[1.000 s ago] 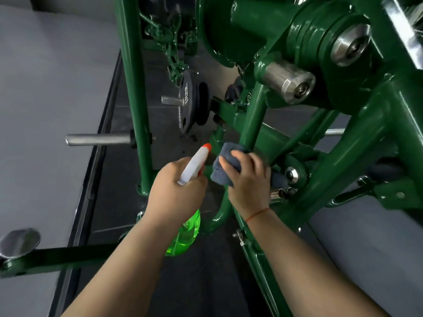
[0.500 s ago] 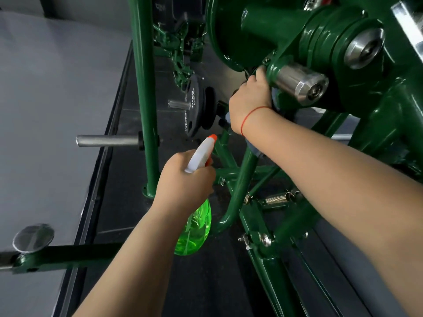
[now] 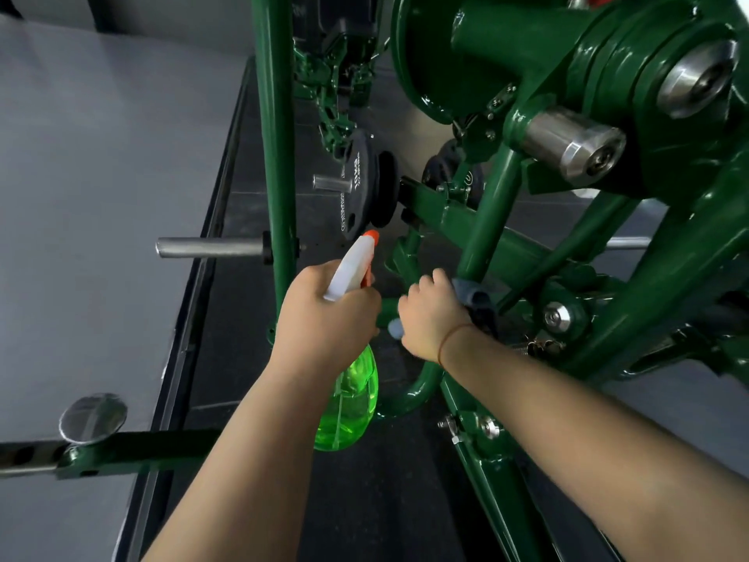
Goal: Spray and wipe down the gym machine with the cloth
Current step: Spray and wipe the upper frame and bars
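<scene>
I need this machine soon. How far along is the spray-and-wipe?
Done: cannot tell; the glossy green machine shows no mark of wiped areas. In hand: the right hand grips the grey cloth against the lower end of the slanted tube, while the left hand holds the spray bottle. Left, probably: the steel pin above, the base rail below.

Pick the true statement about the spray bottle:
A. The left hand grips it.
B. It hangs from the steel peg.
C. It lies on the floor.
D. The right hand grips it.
A: the left hand grips the bottle at its neck, while the right hand holds the cloth against the green frame.
</scene>
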A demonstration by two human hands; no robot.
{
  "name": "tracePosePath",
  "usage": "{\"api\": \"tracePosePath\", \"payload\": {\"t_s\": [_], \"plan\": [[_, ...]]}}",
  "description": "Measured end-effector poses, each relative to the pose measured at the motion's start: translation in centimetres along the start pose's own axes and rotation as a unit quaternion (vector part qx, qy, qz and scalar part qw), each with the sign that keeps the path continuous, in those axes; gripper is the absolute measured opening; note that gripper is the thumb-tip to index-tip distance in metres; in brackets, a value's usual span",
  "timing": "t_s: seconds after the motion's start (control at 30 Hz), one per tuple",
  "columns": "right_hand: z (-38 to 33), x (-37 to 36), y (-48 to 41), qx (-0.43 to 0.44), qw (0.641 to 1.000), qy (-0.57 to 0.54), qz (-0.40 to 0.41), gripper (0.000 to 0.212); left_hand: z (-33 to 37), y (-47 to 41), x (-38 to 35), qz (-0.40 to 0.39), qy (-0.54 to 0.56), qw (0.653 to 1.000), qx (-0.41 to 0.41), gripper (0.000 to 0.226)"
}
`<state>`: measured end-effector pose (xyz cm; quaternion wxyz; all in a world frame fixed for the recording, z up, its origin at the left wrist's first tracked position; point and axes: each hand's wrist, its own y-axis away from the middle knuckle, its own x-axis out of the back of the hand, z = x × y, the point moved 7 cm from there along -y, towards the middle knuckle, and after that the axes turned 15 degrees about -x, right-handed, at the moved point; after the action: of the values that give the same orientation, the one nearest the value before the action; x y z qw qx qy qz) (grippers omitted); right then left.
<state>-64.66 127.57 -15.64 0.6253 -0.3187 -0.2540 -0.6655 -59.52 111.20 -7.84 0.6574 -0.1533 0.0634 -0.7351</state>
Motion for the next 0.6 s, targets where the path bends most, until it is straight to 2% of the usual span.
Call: {"api": "tracePosePath", "payload": {"t_s": [0.07, 0.17, 0.23, 0.33, 0.43, 0.53, 0.6], "plan": [[0.2, -0.5, 1.6, 0.023, 0.995, -0.060, 0.076, 0.027, 0.2, 0.2, 0.1, -0.002, 0.007, 1.000, -0.009, 0.019], [3.6, 1.8, 2.5, -0.031, 0.964, -0.114, 0.240, 0.033, 0.3, 0.4, 0.2, 0.002, 0.022, 1.000, -0.010, 0.015], [6.7, 4.4, 2.6, -0.075, 0.928, -0.143, 0.337, 0.046, 0.1, 0.5, 0.1, 0.003, 0.019, 1.000, 0.000, 0.015], [10.8, 7.8, 2.6, -0.153, 0.864, -0.174, 0.447, 0.049, 0.1, 0.5, -0.2, -0.003, 0.009, 1.000, 0.005, 0.014], [11.1, 7.0, 3.0, -0.207, 0.829, -0.192, 0.483, 0.050, 0.1, 0.4, -0.7, -0.008, 0.004, 1.000, 0.002, 0.017], [9.0, 3.4, 4.1, -0.238, 0.822, -0.225, 0.466, 0.051, 0.2, 0.4, -1.0, -0.010, 0.007, 1.000, 0.001, 0.018], [7.1, 0.2, 4.8, -0.225, 0.833, -0.254, 0.438, 0.054, 0.2, 0.5, -1.2, -0.015, 0.001, 1.000, 0.000, 0.011]]}}
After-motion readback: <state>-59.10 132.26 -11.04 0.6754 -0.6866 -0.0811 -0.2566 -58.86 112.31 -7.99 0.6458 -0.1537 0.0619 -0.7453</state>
